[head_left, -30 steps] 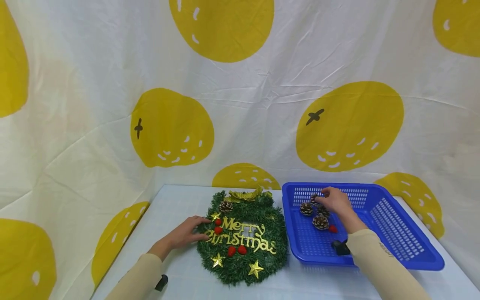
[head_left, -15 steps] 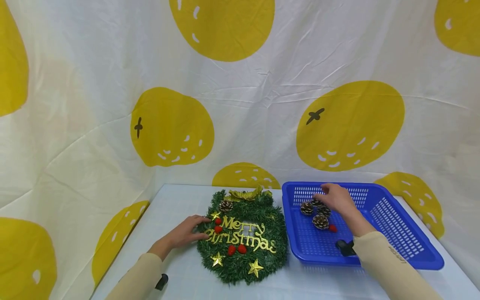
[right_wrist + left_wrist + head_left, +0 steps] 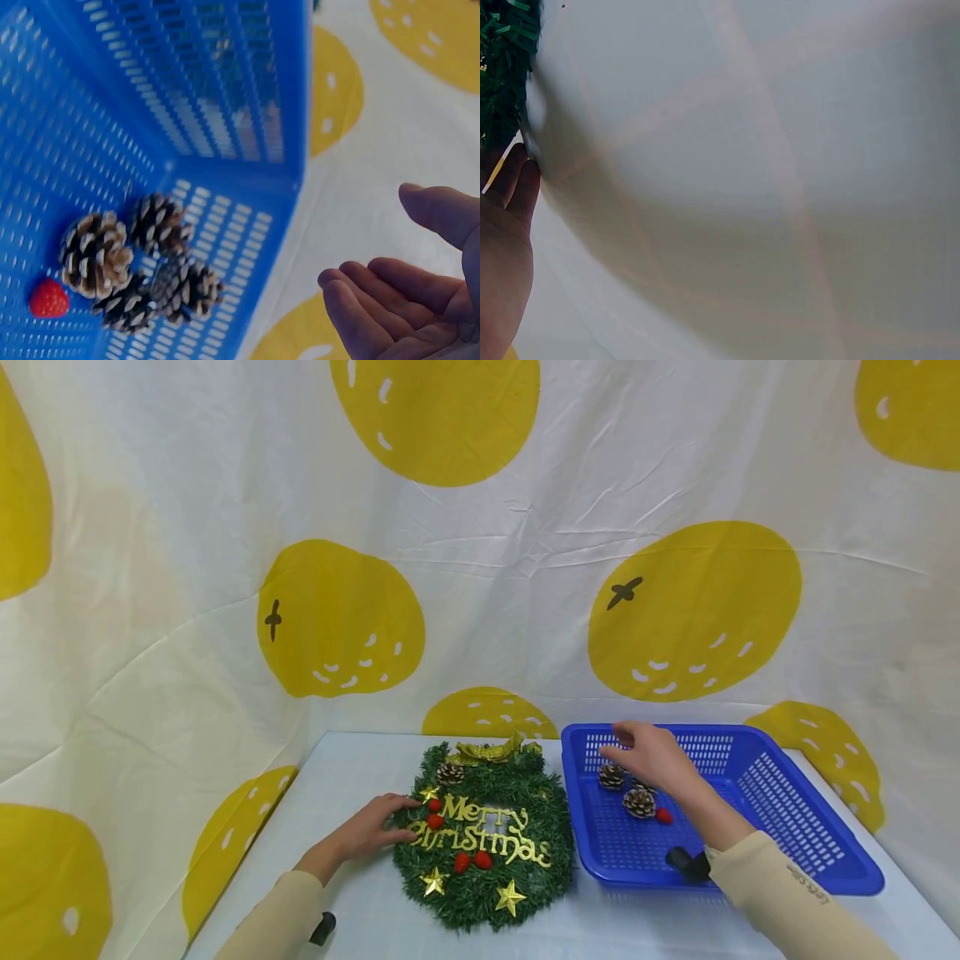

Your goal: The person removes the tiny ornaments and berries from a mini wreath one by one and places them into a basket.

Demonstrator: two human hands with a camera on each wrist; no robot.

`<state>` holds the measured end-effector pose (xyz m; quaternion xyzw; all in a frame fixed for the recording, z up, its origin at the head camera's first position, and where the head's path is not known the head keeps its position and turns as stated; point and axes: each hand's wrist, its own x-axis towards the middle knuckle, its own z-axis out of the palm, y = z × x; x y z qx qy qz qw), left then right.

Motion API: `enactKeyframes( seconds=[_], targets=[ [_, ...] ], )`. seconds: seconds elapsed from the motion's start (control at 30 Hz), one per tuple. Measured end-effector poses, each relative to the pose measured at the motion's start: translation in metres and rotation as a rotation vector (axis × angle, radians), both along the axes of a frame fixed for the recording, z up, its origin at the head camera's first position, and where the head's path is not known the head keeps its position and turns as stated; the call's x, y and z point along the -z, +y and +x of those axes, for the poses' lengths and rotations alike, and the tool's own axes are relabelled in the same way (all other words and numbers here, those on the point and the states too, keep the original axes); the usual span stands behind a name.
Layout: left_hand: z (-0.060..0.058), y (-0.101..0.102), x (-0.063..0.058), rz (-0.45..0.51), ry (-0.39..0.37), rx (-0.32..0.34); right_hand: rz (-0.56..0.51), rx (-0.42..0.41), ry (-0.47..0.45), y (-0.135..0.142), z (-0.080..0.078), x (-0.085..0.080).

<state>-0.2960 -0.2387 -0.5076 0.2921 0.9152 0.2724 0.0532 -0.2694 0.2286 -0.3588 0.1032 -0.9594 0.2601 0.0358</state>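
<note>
Head view: blue basket (image 3: 618,856) at right, green wreath (image 3: 487,893) just left of it. Right hand (image 3: 654,758) above basket, thumb and fingers apart, grasping nothing; shifted left since earlier. Left hand (image 3: 373,828) unmoved, fingers extended, loosely touching wreath's left edge. Four pine cones (image 3: 96,257) in basket.

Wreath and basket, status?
Left hand on left edge of wreath. Right hand over basket, empty. Four pinecones, one red berry in basket. Nothing seen blocking.
</note>
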Motion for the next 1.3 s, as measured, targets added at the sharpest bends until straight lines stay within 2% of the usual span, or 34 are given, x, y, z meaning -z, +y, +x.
enactKeyframes(
  seconds=[0.27, 0.57, 0.93, 1.3],
  targets=[
    [0.002, -0.001, 0.0, -0.001, 0.01, 0.007, -0.037, -0.021, 0.047, -0.021, 0.019, 0.0],
    [0.001, 0.0, -0.001, 0.006, 0.009, 0.006, -0.148, -0.051, 0.074, -0.04, 0.035, 0.014],
    [0.001, 0.001, 0.0, 0.008, 0.004, -0.002, -0.27, -0.057, -0.017, -0.062, 0.054, 0.033],
    [0.003, -0.001, -0.001, 0.005, -0.011, -0.008, -0.376, -0.147, -0.059, -0.087, 0.07, 0.049]
  ],
)
